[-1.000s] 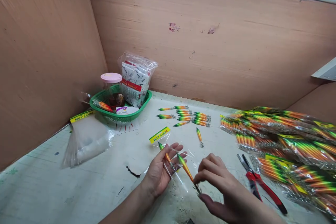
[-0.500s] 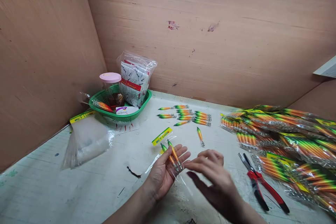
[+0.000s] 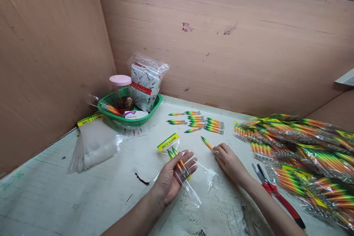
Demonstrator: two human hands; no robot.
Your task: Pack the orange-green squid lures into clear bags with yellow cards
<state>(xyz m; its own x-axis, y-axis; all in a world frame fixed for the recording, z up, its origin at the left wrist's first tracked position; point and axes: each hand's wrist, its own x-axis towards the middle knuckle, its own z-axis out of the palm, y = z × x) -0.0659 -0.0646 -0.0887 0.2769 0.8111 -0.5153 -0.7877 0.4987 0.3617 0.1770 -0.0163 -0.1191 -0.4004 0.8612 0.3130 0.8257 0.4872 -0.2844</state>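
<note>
In the head view, my left hand (image 3: 171,180) lies palm up under a clear plastic bag (image 3: 192,193) with a yellow BCT LURE header (image 3: 168,142). Its thumb presses on fishing lures (image 3: 178,162), green at the nose and orange at the hook end, on the palm. Whether these lures lie inside the bag I cannot tell. To the right, my right hand (image 3: 229,160) pinches a single fishing lure (image 3: 207,142) by its hooks, the green nose pointing away on the table. Beyond both hands, several more lures (image 3: 196,120) are laid in short rows.
Packed lure bags (image 3: 312,151) are heaped at the right, with red-handled pliers (image 3: 284,201) in front. At the left stand a green basket (image 3: 132,121) holding a jar (image 3: 120,84) and a packet (image 3: 143,86), and a stack of BCT LURE bags (image 3: 96,143). A wooden wall (image 3: 235,55) closes the back.
My right hand has moved away from my left hand, forward and right, and taken hold of the single lure. That lure's nose has swung left. My left hand still holds its lures.
</note>
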